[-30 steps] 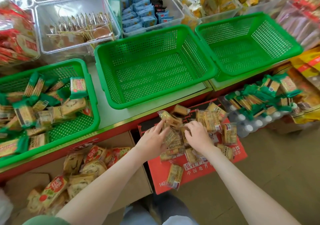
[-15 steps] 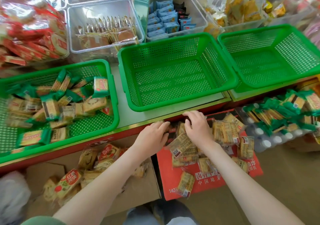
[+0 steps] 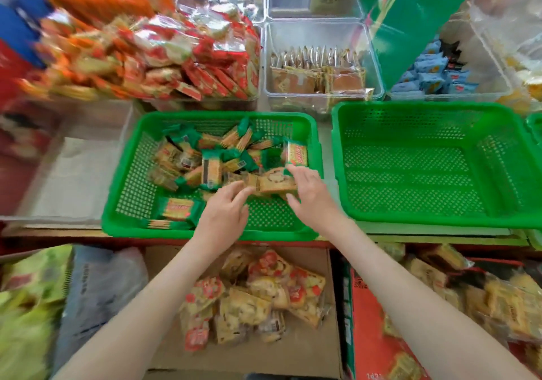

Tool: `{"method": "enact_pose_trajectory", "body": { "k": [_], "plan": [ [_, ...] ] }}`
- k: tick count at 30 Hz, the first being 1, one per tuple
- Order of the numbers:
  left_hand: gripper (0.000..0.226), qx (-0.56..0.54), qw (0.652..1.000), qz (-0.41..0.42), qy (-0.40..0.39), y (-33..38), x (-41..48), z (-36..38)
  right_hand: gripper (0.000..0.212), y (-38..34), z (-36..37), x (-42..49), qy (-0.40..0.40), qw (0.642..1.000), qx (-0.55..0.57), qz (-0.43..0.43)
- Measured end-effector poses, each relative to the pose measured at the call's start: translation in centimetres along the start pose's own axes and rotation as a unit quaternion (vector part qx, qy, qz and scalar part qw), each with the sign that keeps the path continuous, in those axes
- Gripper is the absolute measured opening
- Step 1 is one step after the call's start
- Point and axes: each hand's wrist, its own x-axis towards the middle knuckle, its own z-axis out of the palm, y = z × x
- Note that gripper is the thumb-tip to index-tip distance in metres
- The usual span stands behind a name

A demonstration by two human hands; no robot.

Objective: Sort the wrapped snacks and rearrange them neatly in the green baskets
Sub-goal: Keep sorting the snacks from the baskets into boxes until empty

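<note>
Worktop (image 3: 326, 151) crowded with shop stock. Over the left basket (image 3: 264, 234) my right hand (image 3: 313, 201) clasps a pack row (image 3: 275, 183) lying 9-to-3. My left hand (image 3: 225, 215) is at its 9 o'clock end, fingers too blurred to tell their grip.

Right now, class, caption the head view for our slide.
Left hand and right hand hold clear-wrapped snacks over a green basket of green-wrapped biscuits.

Both bare forearms reach forward, left hand (image 3: 225, 212) fingers loosely curled, right hand (image 3: 312, 196) fingers spread
</note>
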Motion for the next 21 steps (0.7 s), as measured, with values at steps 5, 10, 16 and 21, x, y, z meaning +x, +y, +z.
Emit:
{"method": "enact_pose_trajectory", "body": {
  "k": [5,10,16,21],
  "plan": [
    [0.051,0.043,0.997,-0.012,-0.058,-5.8,1.2,0.1,0.074,-1.6,3.0,5.2,-0.139,0.953,-0.267,-0.011],
    [0.062,0.083,0.982,-0.123,-0.114,-8.5,4.0,1.5,0.077,-1.6,3.7,7.2,-0.163,0.912,-0.374,0.038],
    [0.068,0.022,0.979,-0.164,-0.116,-8.5,5.6,2.5,0.071,-1.7,4.0,7.1,-0.129,0.934,-0.330,0.032],
    [0.061,-0.059,0.975,-0.192,-0.096,-8.6,5.1,1.4,0.076,-2.7,4.4,5.7,-0.073,0.969,-0.230,0.049]
  ]
}}
